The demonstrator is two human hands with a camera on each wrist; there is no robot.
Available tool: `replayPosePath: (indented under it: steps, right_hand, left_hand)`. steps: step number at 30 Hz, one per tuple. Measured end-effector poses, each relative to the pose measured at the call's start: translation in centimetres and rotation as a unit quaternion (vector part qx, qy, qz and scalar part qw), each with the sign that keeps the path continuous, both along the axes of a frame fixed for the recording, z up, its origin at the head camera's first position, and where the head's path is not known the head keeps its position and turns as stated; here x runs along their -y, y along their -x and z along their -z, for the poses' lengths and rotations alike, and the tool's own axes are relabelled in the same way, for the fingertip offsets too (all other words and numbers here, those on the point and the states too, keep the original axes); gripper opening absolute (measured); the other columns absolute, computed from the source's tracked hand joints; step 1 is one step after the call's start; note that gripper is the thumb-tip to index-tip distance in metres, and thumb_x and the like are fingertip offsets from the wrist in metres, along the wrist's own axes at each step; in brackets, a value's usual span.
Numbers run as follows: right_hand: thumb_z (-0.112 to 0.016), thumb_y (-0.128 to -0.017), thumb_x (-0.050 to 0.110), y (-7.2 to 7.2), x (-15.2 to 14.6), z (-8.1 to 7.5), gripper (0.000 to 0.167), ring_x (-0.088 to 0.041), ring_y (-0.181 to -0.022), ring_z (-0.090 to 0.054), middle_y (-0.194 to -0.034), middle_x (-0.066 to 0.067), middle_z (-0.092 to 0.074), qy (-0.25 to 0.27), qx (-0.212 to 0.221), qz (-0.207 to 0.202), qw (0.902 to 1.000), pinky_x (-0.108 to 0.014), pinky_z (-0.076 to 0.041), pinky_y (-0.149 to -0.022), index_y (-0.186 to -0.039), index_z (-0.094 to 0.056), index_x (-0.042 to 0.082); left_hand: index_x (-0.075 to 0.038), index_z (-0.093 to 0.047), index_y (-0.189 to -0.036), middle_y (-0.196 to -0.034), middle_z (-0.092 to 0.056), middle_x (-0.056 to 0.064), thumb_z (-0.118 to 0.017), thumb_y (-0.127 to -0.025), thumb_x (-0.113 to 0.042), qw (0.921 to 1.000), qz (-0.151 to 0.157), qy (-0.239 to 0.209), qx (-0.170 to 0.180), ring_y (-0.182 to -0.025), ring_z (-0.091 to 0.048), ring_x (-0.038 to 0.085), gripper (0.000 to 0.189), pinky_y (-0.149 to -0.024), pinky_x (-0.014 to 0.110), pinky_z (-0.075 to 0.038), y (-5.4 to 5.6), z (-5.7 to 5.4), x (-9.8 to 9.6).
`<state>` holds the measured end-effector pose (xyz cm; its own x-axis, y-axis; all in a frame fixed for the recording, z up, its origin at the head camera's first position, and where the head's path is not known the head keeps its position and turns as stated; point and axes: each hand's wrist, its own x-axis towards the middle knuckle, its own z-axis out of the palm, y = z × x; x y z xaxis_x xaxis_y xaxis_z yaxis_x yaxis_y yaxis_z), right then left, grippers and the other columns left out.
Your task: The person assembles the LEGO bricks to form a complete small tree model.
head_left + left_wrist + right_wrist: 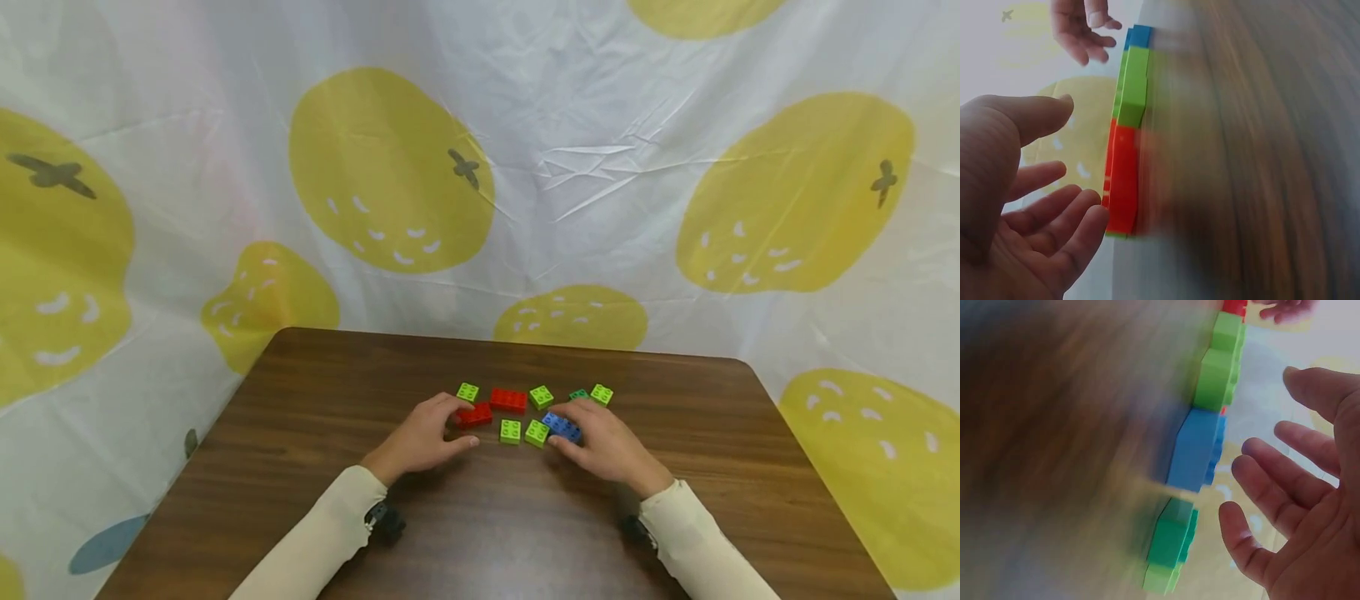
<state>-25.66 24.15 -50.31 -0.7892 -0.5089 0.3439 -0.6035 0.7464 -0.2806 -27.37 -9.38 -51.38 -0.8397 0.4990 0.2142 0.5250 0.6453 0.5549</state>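
Note:
Toy building bricks lie loose on the wooden table. My left hand [425, 435] hovers at a red brick [476, 415], thumb apart from its loosely bent fingers, and nothing is in its grasp. In the left wrist view its fingertips overlap the edge of that brick [1124, 181]. My right hand [603, 439] is over the blue brick [562, 427], partly covering it. The right wrist view has the fingers [1272, 481] spread beside the blue brick [1196, 450], holding nothing. Just beyond this hand sits a dark green brick [578, 395], partly hidden.
Between the hands lie two lime green bricks, a left one [510, 431] and a right one [536, 433]. Farther back are a second red brick [508, 400] and several more lime bricks [541, 397]. A fruit-patterned curtain [585, 167] hangs behind the table [360, 367].

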Motion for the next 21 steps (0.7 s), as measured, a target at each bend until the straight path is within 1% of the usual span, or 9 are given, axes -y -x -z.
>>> replayPosePath:
  steps: [4,7,13,17,21]
  right_hand:
    - [-0.081,-0.095,0.031,0.0,0.7,0.0,0.044,-0.023,-0.108,-0.07,-0.125,-0.007,-0.072,0.004,0.02,-0.009,0.9998,-0.049,-0.059,-0.093,-0.131,-0.071,0.009]
    - [-0.079,-0.096,0.031,0.0,1.3,0.1,0.044,-0.022,-0.106,-0.069,-0.122,-0.008,-0.072,-0.001,0.036,-0.013,0.9993,-0.047,-0.059,-0.092,-0.132,-0.07,0.008]
    - [-0.078,-0.097,0.03,0.3,2.0,0.1,0.041,-0.024,-0.111,-0.069,-0.123,-0.008,-0.073,-0.016,0.053,-0.02,0.9983,-0.049,-0.058,-0.097,-0.13,-0.072,0.007]
    - [-0.08,-0.095,0.027,0.5,2.3,0.1,0.04,-0.026,-0.11,-0.07,-0.121,-0.008,-0.073,-0.029,0.049,-0.027,0.998,-0.049,-0.058,-0.096,-0.128,-0.073,0.005]
    - [-0.083,-0.093,0.023,0.7,2.7,0.2,0.038,-0.025,-0.107,-0.069,-0.118,-0.008,-0.073,-0.042,0.042,-0.028,0.9978,-0.047,-0.058,-0.094,-0.125,-0.074,0.004]
  left_hand:
    - [-0.007,-0.067,-0.135,-0.119,-0.068,0.008,-0.081,-0.094,-0.039,0.9995,0.01,-0.016,0.025,-0.104,-0.067,0.019,0.054,-0.088,0.035,-0.06,0.1,-0.1,-1.0]
    - [-0.005,-0.066,-0.135,-0.122,-0.069,0.01,-0.081,-0.094,-0.037,0.9985,0.015,-0.03,0.043,-0.107,-0.068,0.021,0.054,-0.089,0.033,-0.061,0.2,-0.1,-1.8]
    - [-0.005,-0.066,-0.134,-0.126,-0.07,0.009,-0.082,-0.094,-0.032,0.9959,0.022,-0.046,0.075,-0.109,-0.07,0.022,0.051,-0.09,0.034,-0.061,0.5,0.2,-3.1]
    - [-0.004,-0.067,-0.133,-0.123,-0.071,0.01,-0.083,-0.093,-0.029,0.9956,0.02,-0.047,0.079,-0.107,-0.071,0.022,0.05,-0.09,0.033,-0.061,0.6,0.3,-3.8]
    - [-0.004,-0.069,-0.13,-0.119,-0.072,0.011,-0.084,-0.092,-0.027,0.9971,0.027,-0.035,0.062,-0.103,-0.072,0.021,0.047,-0.087,0.031,-0.06,0.8,0.3,-4.5]
